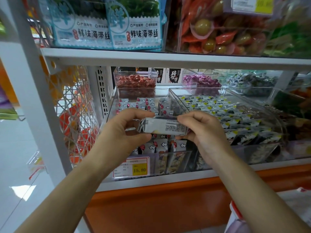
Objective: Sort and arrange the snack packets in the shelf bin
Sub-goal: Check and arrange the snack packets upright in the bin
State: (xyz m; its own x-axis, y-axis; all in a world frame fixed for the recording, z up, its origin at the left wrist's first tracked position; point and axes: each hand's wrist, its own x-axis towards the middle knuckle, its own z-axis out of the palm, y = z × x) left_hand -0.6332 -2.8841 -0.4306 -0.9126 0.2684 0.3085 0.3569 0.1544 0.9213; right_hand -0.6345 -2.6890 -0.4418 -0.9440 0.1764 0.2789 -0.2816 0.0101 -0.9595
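At the far left hangs a white wire basket (72, 105) with orange things inside.

Next comes the left hand (124, 126). Its fingers and thumb curl round the left end of the silver packets (164, 126). These look like a few packets pressed together in a bunch. They are shiny grey, with tiny black writing on the side that faces up. The bunch lies sideways, with its long side going from left to right and one end in each hand. The right end sits a little lower.

The right hand (200, 132) pinches the right end with curled fingers on top and the thumb under.

The bunch is held in the air, just above the clear bin (178, 158). In that bin stand more packets (161, 107), white with red dots and little clouds. A price tag (133, 167) is on its front.

To the right is another clear bin (198, 89), full of small green and yellow packets (218, 111).
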